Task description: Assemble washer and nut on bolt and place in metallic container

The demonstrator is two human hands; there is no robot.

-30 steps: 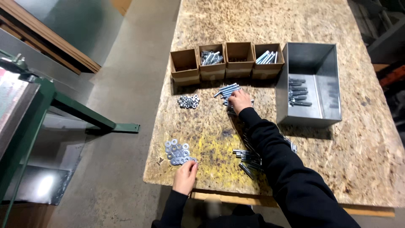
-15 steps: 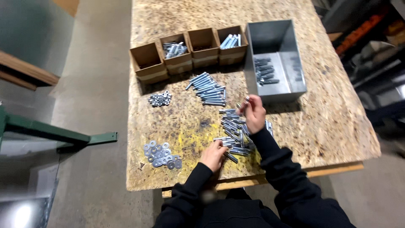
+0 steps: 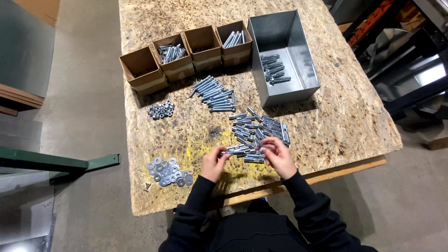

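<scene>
The loose pile of bolts [image 3: 259, 133] lies close to the near edge of the worktop [image 3: 354, 121], so a careless sweep of a sleeve could roll some off onto the floor; the round shanks would roll easily on the rough board. Both hands meet at the near side of that pile. The left hand [image 3: 213, 163] pinches one end of a bolt [image 3: 238, 150] that lies crosswise between the hands, and the right hand [image 3: 278, 156] closes its fingers on bolts at the pile's near edge, though exactly how many it grips I cannot tell. A tidier row of bolts [image 3: 213, 94] lies farther off, toward the cardboard boxes [image 3: 186, 53] and the grey metal bin [image 3: 284, 56]. Washers [image 3: 168, 171] sit near left, just beside the left hand, and nuts [image 3: 161, 110] farther left.
</scene>
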